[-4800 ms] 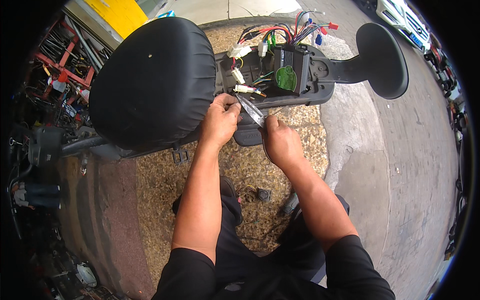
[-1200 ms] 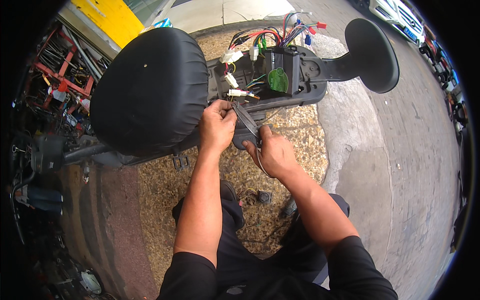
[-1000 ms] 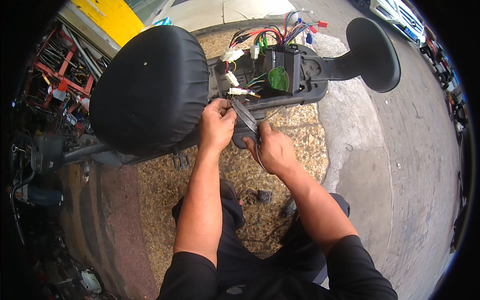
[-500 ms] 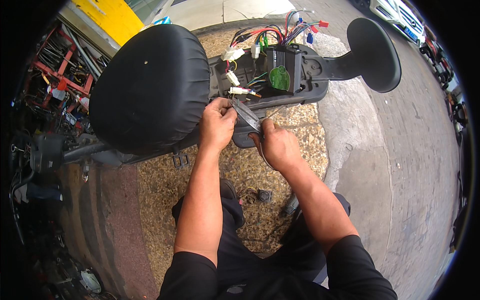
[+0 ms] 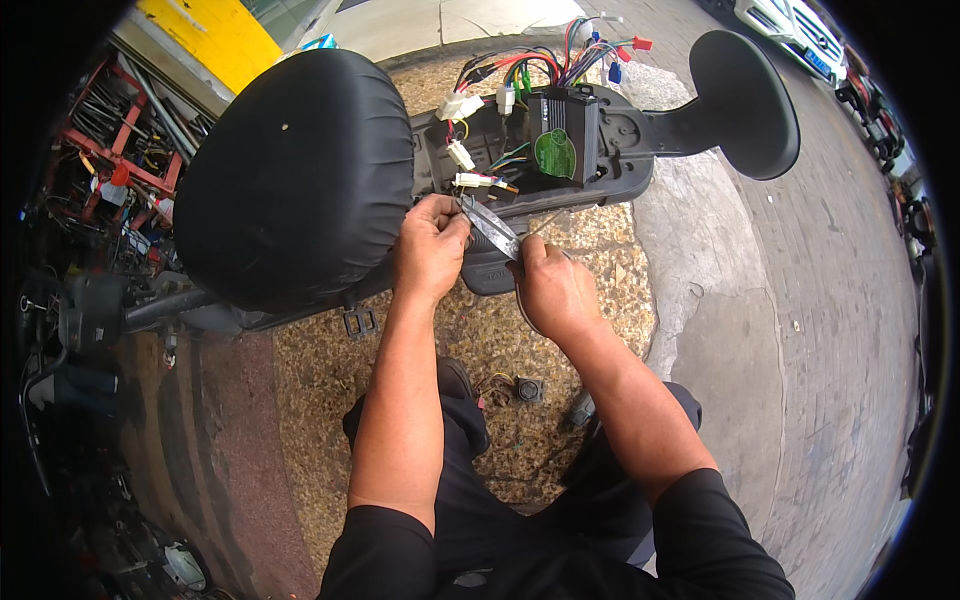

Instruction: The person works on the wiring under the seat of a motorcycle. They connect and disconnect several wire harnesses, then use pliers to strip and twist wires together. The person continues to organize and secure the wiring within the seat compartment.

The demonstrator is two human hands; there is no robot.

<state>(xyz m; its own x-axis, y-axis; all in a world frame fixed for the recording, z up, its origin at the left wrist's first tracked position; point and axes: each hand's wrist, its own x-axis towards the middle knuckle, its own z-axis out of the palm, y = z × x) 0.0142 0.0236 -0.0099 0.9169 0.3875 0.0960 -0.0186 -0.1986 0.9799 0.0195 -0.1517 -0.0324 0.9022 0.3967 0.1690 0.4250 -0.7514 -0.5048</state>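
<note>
My right hand (image 5: 560,290) is closed around grey metal pliers (image 5: 490,228) with long flat jaws, which slant up and left. A curved handle shows below that hand. At the jaws' tip my left hand (image 5: 432,245) is closed in a pinch; what its fingers hold is hidden. Both hands are at the near edge of an open black under-seat tray (image 5: 625,180), part of a scooter. White plug connectors (image 5: 480,181) with coloured wires lie just beyond my left fingers. Inside the tray sits a black finned controller box (image 5: 562,135) with a green label.
A black padded seat (image 5: 295,180) stands left of my hands, and a black backrest (image 5: 745,105) at the right. Loose wires (image 5: 570,65) rise behind the box. On the ground lies a small square black part (image 5: 529,389). A red tool rack (image 5: 125,165) is far left.
The pliers have turned slightly, so their flat side shows brighter. Both hands stay in nearly the same place; the view has shifted a little.
</note>
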